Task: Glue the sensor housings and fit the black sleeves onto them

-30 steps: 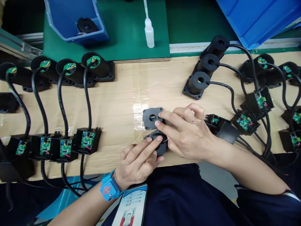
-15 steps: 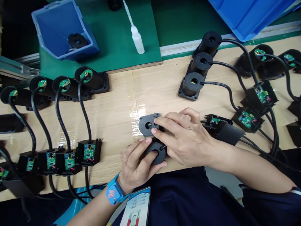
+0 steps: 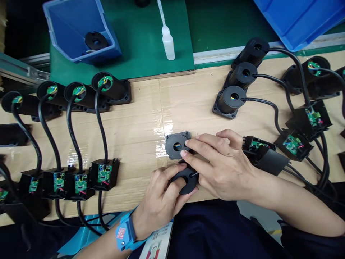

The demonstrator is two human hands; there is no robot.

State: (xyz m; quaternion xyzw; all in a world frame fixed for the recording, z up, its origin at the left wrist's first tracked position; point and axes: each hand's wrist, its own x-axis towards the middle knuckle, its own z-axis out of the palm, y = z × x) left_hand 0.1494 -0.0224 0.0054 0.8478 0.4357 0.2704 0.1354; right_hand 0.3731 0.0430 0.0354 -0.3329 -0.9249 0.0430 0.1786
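Note:
Two black round-topped parts stand close together in front of me. The farther one is a cylindrical housing [image 3: 172, 146] with a square flange and a centre hole showing coloured wires. My right hand [image 3: 215, 163] has two fingertips on its top rim, with the thumb hidden. The nearer one is a black round cap [image 3: 191, 185] with a cable entering its edge; what lies beneath it is hidden. My left hand [image 3: 164, 194] grips this cap, one finger at its centre hole and the thumb along the near edge. A blue wrist strap [image 3: 126, 233] is on my left wrist.
Several open black housings [image 3: 110, 88] with cables to black circuit boxes [image 3: 104, 174] line the left. Capped housings [image 3: 231, 99] and more boxes [image 3: 293, 145] stand right. Behind are a blue bin [image 3: 114, 46] holding a black disc [image 3: 95, 40], a white bottle [image 3: 168, 45] and a blue tray [image 3: 291, 21].
The camera view has shifted, so the scene sits farther right in the picture. Both hands stay on the same two black parts, with the left fingers slightly more bent over the cap.

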